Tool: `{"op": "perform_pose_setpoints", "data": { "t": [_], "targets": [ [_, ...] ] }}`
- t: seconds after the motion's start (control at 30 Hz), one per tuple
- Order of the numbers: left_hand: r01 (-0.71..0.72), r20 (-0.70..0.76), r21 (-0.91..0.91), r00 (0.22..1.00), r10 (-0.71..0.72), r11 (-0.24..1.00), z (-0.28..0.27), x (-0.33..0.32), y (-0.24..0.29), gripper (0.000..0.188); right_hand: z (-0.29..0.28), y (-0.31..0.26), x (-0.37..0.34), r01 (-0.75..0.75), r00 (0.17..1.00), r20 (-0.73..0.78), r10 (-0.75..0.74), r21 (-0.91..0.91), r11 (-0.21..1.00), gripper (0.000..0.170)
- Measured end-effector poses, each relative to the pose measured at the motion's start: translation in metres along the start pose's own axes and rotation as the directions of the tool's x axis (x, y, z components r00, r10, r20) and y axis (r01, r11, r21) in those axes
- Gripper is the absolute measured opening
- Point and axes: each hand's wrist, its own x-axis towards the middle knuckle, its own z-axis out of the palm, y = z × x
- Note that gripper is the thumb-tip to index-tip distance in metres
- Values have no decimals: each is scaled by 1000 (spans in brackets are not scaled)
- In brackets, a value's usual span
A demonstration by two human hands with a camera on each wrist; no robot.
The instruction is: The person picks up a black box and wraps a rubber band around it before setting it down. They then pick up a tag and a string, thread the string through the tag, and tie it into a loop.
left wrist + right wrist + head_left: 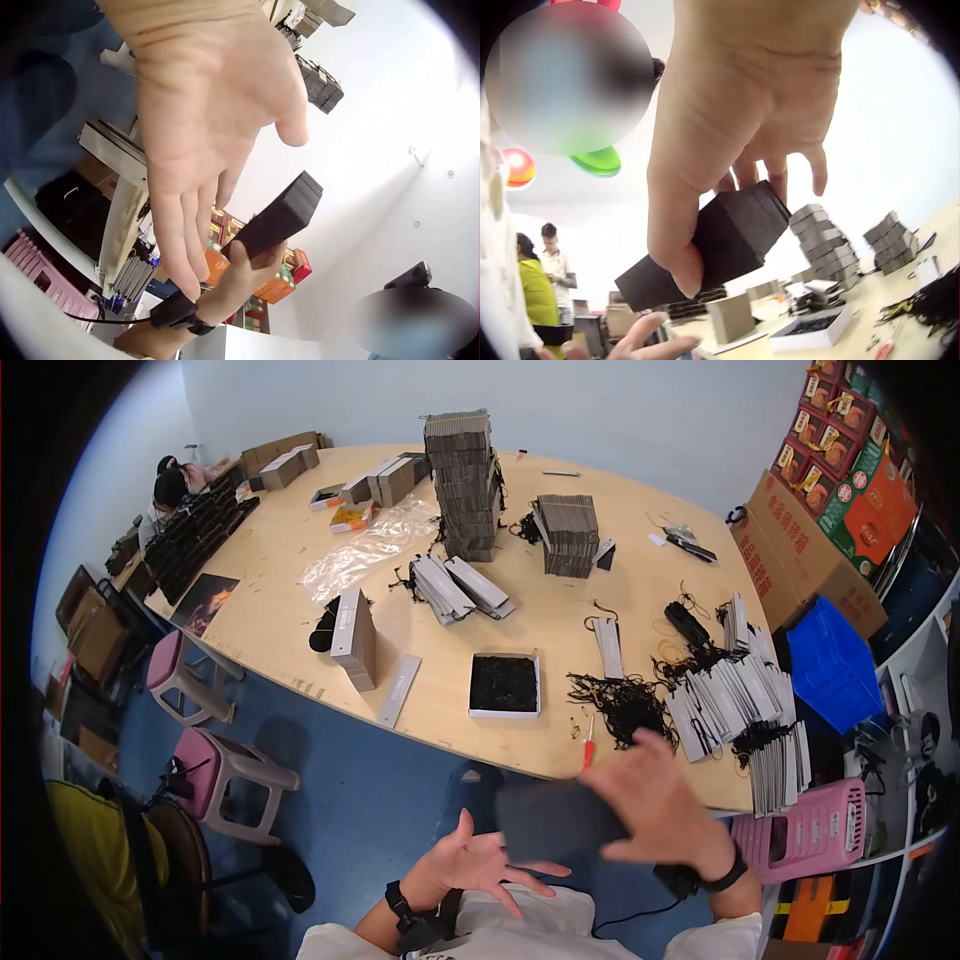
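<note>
A black stack of flat pieces (pixel 560 822) is gripped by my right hand (pixel 655 800) above the table's front edge. In the right wrist view the thumb of my right hand (pixel 742 112) lies across the dark stack (pixel 720 244), with the fingers behind it. My left hand (pixel 490 865) is held palm up, fingers spread, just left of the stack and holding nothing. The left wrist view shows my left hand (pixel 210 112) with straight fingers, apart from the dark stack (pixel 277 217).
On the table (pixel 270 590) stand a white box of black material (pixel 505 685), a grey stack (pixel 353 640), tall bundles (pixel 465 485) and spread tags with black cords (pixel 730 695). A red-handled tool (pixel 588 752) lies near the front edge. A pink stool (pixel 205 765) stands left.
</note>
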Motion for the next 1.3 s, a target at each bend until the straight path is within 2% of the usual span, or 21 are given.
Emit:
{"op": "perform_pose_setpoints", "data": {
  "t": [0.03,0.1,0.17,0.2,0.23,0.3,0.33,0.37,0.43,0.47,0.6,0.67,0.73,0.8,0.9,0.97,1.0,1.07,1.1,1.17,1.3],
  "targets": [
    [19,-68,82,998,-13,996,1,0,2,113,-9,14,0,-88,991,-101,87,-6,996,77],
    [20,-42,107,999,-15,994,-2,-2,-2,107,-11,53,2,-272,899,-360,249,-12,962,75],
    [136,-112,266,988,-109,954,-1,-5,-5,104,-9,92,15,-296,752,-499,431,329,897,64],
    [137,-132,251,986,-106,958,3,-4,-7,103,1,118,20,-236,689,-426,586,633,737,58],
    [135,-130,258,986,-104,957,4,-4,-8,103,13,144,23,-137,642,-300,705,860,491,53],
    [187,-186,304,973,-134,934,5,-5,-12,102,34,185,26,31,593,-69,802,998,62,44],
    [138,-122,262,987,-109,955,-1,-7,-15,88,45,203,25,49,592,3,806,998,-39,37],
    [127,-123,268,988,-97,955,0,-9,-15,88,51,210,28,49,602,2,798,998,-39,37],
    [115,-192,278,979,-62,954,1,-13,-17,93,64,216,33,66,510,152,847,975,-214,32],
    [104,-197,280,979,-49,954,-1,-15,-18,93,70,220,34,81,515,186,837,961,-264,30],
    [15,-211,253,977,39,967,-16,-23,-22,87,73,217,35,76,527,162,835,969,-235,28],
    [10,-226,233,973,44,972,-18,-23,-22,85,76,221,36,18,502,86,860,994,-109,27],
    [-21,-181,257,981,70,966,-17,-23,-22,75,78,221,38,57,503,66,862,992,-109,27],
    [-23,-199,270,977,79,963,-18,-22,-22,73,80,224,40,94,509,46,860,990,-108,27],
    [-27,-246,295,964,103,955,-15,-20,-24,70,85,236,41,88,471,72,879,988,-128,26],
    [-25,-276,306,954,114,952,-16,-18,-26,69,92,245,41,-20,429,161,889,985,-169,29],
    [-41,-291,294,948,130,955,-19,-19,-27,71,95,244,42,-18,429,161,889,985,-170,29],
    [-57,-307,285,940,148,957,-22,-19,-29,72,101,241,48,49,370,161,915,980,-192,23],
    [-60,-314,280,937,150,958,-23,-20,-30,72,104,242,48,50,372,162,914,980,-194,23],
    [-62,-325,274,933,153,960,-25,-22,-31,71,111,245,47,109,432,92,897,982,-153,23],
    [-51,-346,281,926,151,958,-29,-22,-33,69,108,241,49,181,458,54,887,972,-153,20]
  ]
}}
